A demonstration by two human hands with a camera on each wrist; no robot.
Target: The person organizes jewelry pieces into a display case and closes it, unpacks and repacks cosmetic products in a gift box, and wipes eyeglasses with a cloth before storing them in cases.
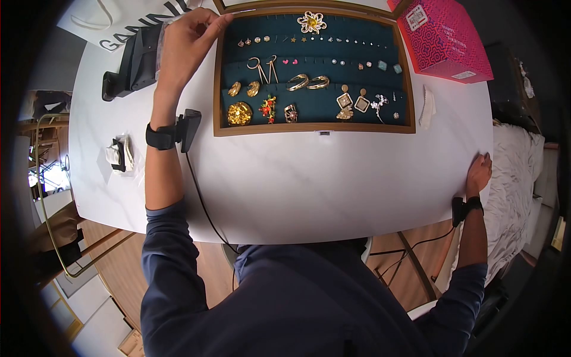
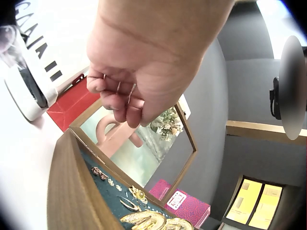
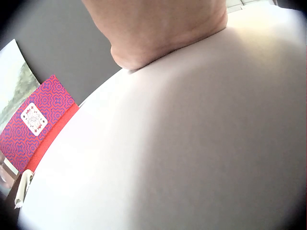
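A wooden jewellery case with a dark green lining stands at the table's far side, its glass-fronted lid raised. It holds rows of small stud earrings, two large gold hoops, gold and floral brooches and a yellow-stoned flower brooch. My left hand is at the case's far left corner, fingers bent inward and thumb close to the index finger. In the left wrist view, thin bright lines show among its fingers; I cannot tell whether it holds anything. My right hand rests loosely curled at the table's right edge, fingers hidden in the right wrist view.
A pink patterned box stands right of the case, a pale cloth strip in front of it. At the left are a black device, a white lettered bag and a small plastic packet. A cable hangs from each wrist.
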